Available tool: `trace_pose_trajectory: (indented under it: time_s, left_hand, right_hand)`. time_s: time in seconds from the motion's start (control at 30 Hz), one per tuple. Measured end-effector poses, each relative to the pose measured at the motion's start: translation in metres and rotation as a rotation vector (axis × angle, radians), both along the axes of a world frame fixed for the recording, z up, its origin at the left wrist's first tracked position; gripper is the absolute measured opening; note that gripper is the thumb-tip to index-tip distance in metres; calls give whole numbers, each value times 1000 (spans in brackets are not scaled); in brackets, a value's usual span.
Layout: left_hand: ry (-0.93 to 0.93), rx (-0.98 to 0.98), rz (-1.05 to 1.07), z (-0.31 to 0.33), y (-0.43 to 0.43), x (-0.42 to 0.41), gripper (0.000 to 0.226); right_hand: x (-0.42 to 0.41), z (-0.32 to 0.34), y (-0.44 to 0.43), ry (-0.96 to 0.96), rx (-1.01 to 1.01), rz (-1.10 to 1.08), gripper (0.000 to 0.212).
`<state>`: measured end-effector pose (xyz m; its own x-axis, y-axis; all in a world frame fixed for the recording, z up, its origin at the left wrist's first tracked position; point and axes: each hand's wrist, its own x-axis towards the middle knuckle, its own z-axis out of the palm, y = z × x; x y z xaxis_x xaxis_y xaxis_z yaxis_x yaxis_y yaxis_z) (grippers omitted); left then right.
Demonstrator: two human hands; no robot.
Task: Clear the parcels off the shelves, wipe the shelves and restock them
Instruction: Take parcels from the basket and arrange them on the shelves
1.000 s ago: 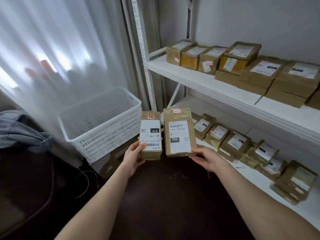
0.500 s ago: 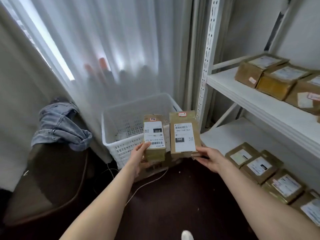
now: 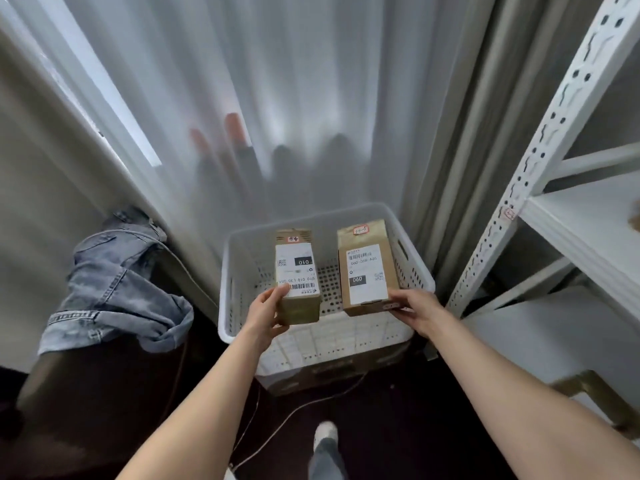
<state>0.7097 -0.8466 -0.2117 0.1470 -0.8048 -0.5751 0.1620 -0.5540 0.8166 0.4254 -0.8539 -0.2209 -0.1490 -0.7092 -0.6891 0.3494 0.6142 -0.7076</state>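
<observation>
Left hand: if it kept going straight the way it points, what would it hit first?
Likely the far wall of the white basket: the left hand, holding the parcel marked 010, points forward over its open top. If it is above the rim, the sheer curtain behind comes first; depth is unclear.

I've got the left parcel (image 3: 296, 271) in the left hand (image 3: 266, 311) and the right parcel (image 3: 365, 268) in the right hand (image 3: 417, 310), side by side over the basket (image 3: 242, 265). Behind the basket hangs the curtain (image 3: 311, 98). The shelves (image 3: 588, 220) stand to its right, and jeans (image 3: 114, 289) lie to its left.
</observation>
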Motion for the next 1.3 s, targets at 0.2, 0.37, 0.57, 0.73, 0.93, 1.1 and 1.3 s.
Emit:
trace_pose_trajectory:
  time_s: [0.2, 0.37, 0.57, 0.73, 0.93, 1.1, 1.3]
  left_hand:
    - [0, 96, -45, -41, -104, 9, 44]
    - [-19, 214, -89, -91, -178, 8, 48]
    - [-23, 331, -82, -163, -227, -9, 55]
    - [-60, 361, -30, -233, -259, -25, 58]
    - [-57, 411, -13, -309, -281, -47, 58]
    - [-2, 420, 21, -343, -294, -63, 57]
    - [-45, 445, -9, -361, -295, -67, 48]
  right_hand:
    - [17, -45, -106, 22, 78, 0, 43]
    - [29, -93, -172, 67, 175, -4, 49]
    - [25, -166, -218, 127, 250, -39, 49]
    - [23, -253, -251, 201, 296, -9, 42]
    - [12, -336, -276, 239, 371, 82, 46]
    - [8, -362, -289, 329, 407, 87, 30]
    - [8, -371, -298, 405, 424, 142, 27]
